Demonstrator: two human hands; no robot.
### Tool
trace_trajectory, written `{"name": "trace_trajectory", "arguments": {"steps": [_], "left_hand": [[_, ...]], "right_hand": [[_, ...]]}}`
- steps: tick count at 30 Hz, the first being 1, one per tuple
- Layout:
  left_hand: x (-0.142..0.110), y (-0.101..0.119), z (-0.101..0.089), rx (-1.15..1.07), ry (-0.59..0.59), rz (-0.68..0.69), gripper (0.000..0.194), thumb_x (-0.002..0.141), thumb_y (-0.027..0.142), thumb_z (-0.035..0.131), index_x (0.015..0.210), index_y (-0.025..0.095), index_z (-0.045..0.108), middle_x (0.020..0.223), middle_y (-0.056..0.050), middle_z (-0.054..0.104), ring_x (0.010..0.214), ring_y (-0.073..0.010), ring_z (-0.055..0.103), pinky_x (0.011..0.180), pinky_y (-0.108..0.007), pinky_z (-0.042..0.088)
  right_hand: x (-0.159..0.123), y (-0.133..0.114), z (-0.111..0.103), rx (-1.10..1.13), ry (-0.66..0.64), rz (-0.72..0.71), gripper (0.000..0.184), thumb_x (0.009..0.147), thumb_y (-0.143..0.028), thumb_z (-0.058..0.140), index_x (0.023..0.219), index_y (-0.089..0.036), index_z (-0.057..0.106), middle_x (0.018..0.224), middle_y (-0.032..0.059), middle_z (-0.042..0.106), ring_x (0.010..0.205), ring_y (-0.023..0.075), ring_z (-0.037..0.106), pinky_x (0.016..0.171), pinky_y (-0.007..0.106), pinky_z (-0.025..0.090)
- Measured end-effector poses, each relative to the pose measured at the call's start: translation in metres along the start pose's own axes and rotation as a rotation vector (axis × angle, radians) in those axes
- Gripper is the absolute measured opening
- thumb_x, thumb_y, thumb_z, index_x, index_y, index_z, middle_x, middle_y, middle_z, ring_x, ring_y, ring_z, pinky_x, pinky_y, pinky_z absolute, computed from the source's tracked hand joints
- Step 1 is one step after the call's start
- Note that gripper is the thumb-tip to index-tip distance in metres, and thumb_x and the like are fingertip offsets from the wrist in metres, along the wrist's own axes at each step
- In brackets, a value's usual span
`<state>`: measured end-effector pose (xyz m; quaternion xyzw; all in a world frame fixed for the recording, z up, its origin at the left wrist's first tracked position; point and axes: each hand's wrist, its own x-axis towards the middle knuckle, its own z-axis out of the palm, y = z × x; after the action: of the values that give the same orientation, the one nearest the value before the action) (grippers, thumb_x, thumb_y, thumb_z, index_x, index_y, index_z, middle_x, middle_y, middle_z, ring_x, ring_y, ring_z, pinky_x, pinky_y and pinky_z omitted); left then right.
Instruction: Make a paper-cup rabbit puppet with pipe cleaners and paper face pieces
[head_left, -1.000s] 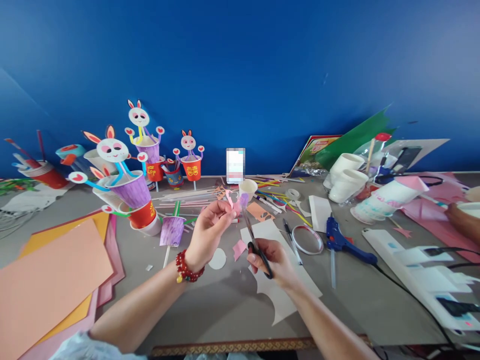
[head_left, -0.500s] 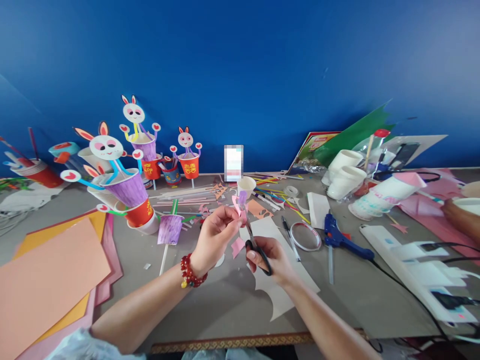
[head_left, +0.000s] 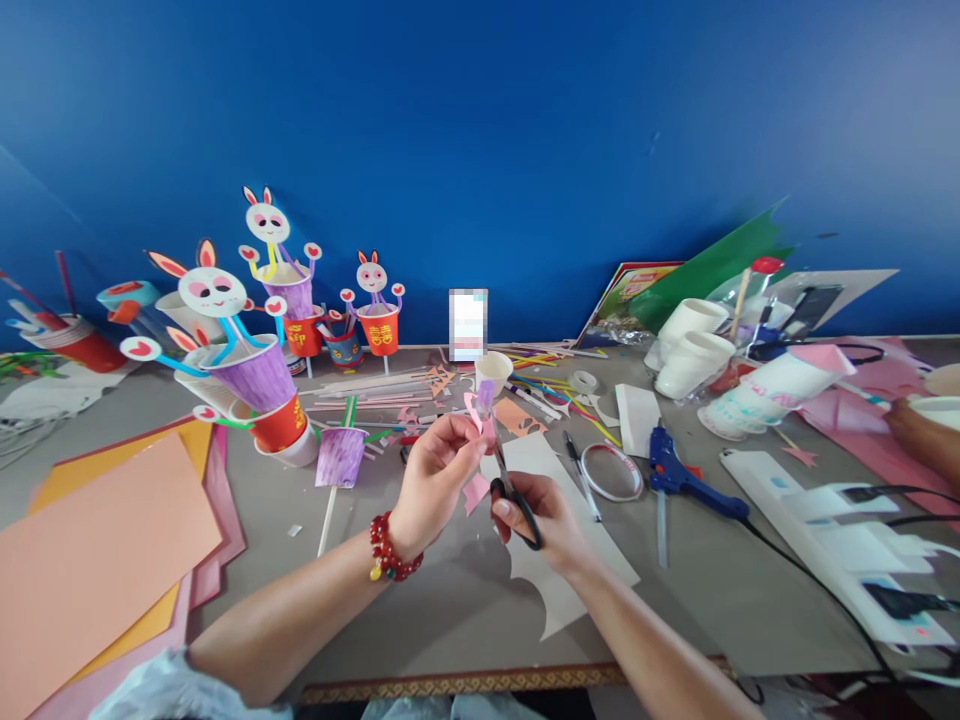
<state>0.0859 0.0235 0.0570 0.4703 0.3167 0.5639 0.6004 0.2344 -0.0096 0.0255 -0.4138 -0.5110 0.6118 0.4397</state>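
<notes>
Between thumb and fingers, my left hand [head_left: 439, 470] pinches a small piece of pink paper [head_left: 486, 432]. Around the black handles of a pair of scissors [head_left: 517, 505] my right hand [head_left: 551, 520] is closed, and the blades meet the pink paper's right side. Another pink scrap [head_left: 475, 493] shows just below the fingers. Beneath the scissors lies a white sheet [head_left: 577, 575] with curved cut-outs. A white paper cup [head_left: 493, 372] with a purple patch stands just beyond my hands. Left of them lies a purple cup shape [head_left: 341, 458] on a white stick.
Rabbit-faced cup figures [head_left: 259, 375] stand at the left, behind stacked coloured paper [head_left: 97, 560]. To the right are a blue glue gun [head_left: 686, 475], a tape roll [head_left: 611, 472], a pen [head_left: 581, 475] and a power strip [head_left: 795, 540]. Another person's hand [head_left: 926, 440] is at the far right.
My left hand and wrist have shifted and turned slightly, still pinching the pink paper. The scissors stay against the paper in almost the same place.
</notes>
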Motion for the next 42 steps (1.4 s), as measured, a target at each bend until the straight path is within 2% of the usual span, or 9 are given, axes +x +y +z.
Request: {"name": "trace_trajectory", "arguments": {"steps": [13,26,33,42], "left_hand": [[0.0,-0.001,0.0,-0.038,-0.015,0.004,0.014,0.084,0.025,0.069,0.079,0.017,0.059,0.079,-0.001,0.061,0.077,-0.0122,0.056,0.074,-0.024,0.044],[0.002,0.009,0.0,-0.005,-0.032,-0.019,0.016,0.081,0.026,0.07,0.076,0.017,0.059,0.079,-0.002,0.063,0.08,-0.0133,0.058,0.076,-0.025,0.044],[0.005,0.012,-0.002,-0.015,-0.065,-0.026,0.014,0.082,0.025,0.069,0.077,0.017,0.06,0.081,-0.002,0.063,0.082,-0.0139,0.059,0.077,-0.026,0.045],[0.008,0.017,-0.008,0.012,-0.111,-0.07,0.016,0.081,0.027,0.071,0.077,0.017,0.059,0.078,-0.002,0.065,0.077,-0.0132,0.058,0.074,-0.026,0.045]], "right_hand": [[0.002,-0.002,0.0,-0.032,0.011,0.032,0.048,0.064,-0.062,0.077,0.065,-0.017,0.059,0.05,-0.003,0.054,0.042,0.0093,0.047,0.043,0.022,0.041],[0.003,-0.001,-0.002,-0.068,0.023,0.031,0.049,0.063,-0.061,0.078,0.062,-0.016,0.058,0.047,-0.0038,0.051,0.04,0.0085,0.045,0.041,0.021,0.035],[0.003,0.001,-0.006,-0.092,0.008,0.008,0.048,0.067,-0.06,0.076,0.061,-0.017,0.058,0.046,-0.0036,0.052,0.039,0.0081,0.044,0.041,0.021,0.033],[0.004,0.004,-0.011,-0.119,0.014,0.05,0.045,0.065,-0.055,0.078,0.059,-0.018,0.053,0.045,-0.0052,0.049,0.038,0.0082,0.045,0.04,0.02,0.033]]}}
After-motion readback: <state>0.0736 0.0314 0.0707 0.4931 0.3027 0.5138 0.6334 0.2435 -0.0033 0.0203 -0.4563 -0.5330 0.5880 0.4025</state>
